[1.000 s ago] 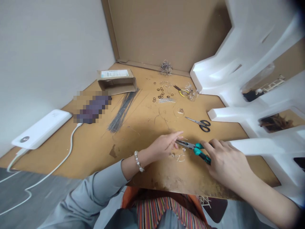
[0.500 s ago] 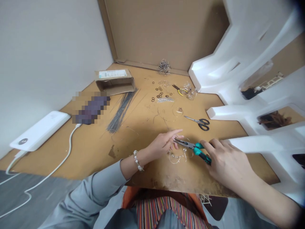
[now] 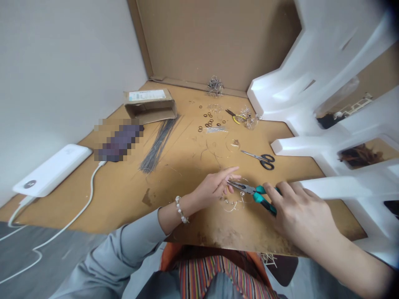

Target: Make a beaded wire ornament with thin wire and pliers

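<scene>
Apparently for steadiness, the left hand (image 3: 213, 189) pinches the beaded wire (image 3: 231, 203), looping just below it; the right hand (image 3: 302, 211) grips the pliers (image 3: 249, 189), tips reaching the left, likely for leverage.

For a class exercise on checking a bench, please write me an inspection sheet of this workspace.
Surface: brown tabletop, dark stains near front edge.
Job's things: green-handled pliers; beaded wire near their tips.
Clutter: scissors, gray wire bundle, dark rings, yellow-handled cutters, cardboard box.
Hands: right hand grips the pliers; left hand at their tips, hold unclear.
Cables: white cables from power bank and pixelated device pass the tabletop's edge.
Surroundings: white molded structure at right; cardboard panel behind.
</scene>
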Motion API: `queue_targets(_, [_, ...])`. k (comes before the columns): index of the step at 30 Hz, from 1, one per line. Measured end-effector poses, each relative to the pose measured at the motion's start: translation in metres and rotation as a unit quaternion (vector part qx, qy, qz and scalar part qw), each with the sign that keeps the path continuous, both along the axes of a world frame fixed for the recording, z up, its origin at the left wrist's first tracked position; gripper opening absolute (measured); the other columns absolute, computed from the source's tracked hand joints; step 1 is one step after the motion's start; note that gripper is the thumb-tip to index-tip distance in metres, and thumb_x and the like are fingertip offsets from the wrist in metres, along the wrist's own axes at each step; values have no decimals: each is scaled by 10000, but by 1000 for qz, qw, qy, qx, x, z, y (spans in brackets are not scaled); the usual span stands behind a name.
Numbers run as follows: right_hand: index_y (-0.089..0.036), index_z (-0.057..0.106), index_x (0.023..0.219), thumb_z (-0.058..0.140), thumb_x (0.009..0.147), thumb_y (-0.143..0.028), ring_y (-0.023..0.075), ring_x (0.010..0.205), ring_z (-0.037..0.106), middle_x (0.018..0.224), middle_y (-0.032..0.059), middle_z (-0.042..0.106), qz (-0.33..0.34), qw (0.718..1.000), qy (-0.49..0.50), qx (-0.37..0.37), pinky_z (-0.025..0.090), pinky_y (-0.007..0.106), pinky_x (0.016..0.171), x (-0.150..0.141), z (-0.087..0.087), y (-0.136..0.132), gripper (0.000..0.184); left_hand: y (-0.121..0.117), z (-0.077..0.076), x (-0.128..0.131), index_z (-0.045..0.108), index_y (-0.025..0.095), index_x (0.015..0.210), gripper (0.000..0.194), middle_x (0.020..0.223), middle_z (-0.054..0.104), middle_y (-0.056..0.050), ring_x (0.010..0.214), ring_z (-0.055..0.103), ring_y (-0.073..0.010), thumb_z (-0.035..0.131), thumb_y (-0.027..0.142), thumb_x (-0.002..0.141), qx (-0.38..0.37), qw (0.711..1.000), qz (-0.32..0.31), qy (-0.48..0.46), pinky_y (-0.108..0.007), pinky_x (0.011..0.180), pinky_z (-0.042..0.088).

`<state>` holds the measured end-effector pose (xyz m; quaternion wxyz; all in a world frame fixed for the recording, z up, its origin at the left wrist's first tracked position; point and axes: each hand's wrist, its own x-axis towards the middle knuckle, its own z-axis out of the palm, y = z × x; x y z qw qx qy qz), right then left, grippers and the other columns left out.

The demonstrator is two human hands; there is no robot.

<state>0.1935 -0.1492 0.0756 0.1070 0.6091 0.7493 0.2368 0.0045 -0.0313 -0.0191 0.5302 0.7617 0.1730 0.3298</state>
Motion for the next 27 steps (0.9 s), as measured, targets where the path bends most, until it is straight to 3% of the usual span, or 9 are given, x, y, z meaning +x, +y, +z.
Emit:
queue_targets(7, [-201, 615, 1032, 543, 720, -136, 184, 669, 478, 711, 35, 565, 1, 1000, -5, 4, 199, 289, 554, 1, -2, -3, 327, -1, 5, 0, 365, 185, 1350, 422, 1184, 626, -140, 758, 672, -121, 265, 318, 963, -17, 1000, -1, -3, -238, 612, 556])
queue_targets(13, [-198, 613, 1023, 529, 727, -127, 185, 671, 489, 719, 38, 568, -3, 1000, -7, 6, 199, 290, 551, 2, 0, -3, 315, -2, 11, -2, 395, 204, 1330, 403, 1150, 652, -105, 681, 671, -113, 280, 318, 961, -3, 999, 32, 24, -299, 725, 551])
queue_targets(20, [-204, 610, 1035, 538, 721, -132, 196, 697, 504, 744, 47, 576, -22, 1000, -1, -8, 210, 289, 552, 0, 2, -4, 330, -3, 8, -1, 384, 188, 1337, 414, 1161, 645, -109, 830, 681, -153, 279, 321, 960, -19, 999, 35, 25, -321, 777, 547])
queue_targets(27, [-194, 615, 1038, 564, 705, -148, 178, 647, 497, 747, 46, 579, -37, 999, 2, -16, 210, 281, 530, -9, -1, -6, 340, -5, 3, 1, 332, 204, 1363, 416, 1200, 622, -107, 992, 643, -172, 280, 253, 954, 33, 998, 47, -2, -377, 885, 509])
